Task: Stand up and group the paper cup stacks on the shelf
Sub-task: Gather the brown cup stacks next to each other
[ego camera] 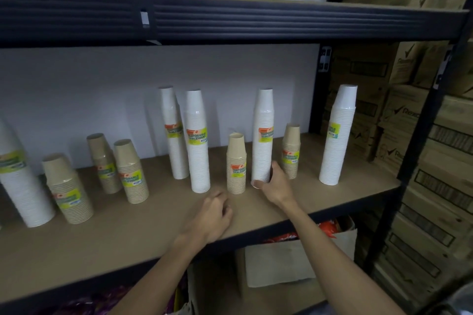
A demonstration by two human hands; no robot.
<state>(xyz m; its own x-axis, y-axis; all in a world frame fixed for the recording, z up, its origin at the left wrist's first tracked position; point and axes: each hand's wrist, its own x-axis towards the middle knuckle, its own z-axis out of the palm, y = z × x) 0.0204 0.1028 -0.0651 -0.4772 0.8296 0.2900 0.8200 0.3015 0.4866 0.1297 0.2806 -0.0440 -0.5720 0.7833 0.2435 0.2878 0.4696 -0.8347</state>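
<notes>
Several wrapped paper cup stacks stand upright on the wooden shelf [133,233]. My right hand [275,185] grips the base of a tall white stack [263,135] near the middle. Just left of it stands a short brown stack [236,163], and a second brown stack [291,151] stands behind on the right. Two tall white stacks [197,140] stand further left, and one white stack [337,135] stands alone at the right. My left hand [212,217] hovers over the shelf front, fingers loosely curled, holding nothing. More brown stacks [130,171] and a white stack [20,176] stand at the left.
A black metal shelf beam [230,20] runs overhead. Black uprights [419,140] frame the right side, with cardboard boxes [435,161] piled behind. Below the shelf lie a cardboard box [281,258] and coloured packets.
</notes>
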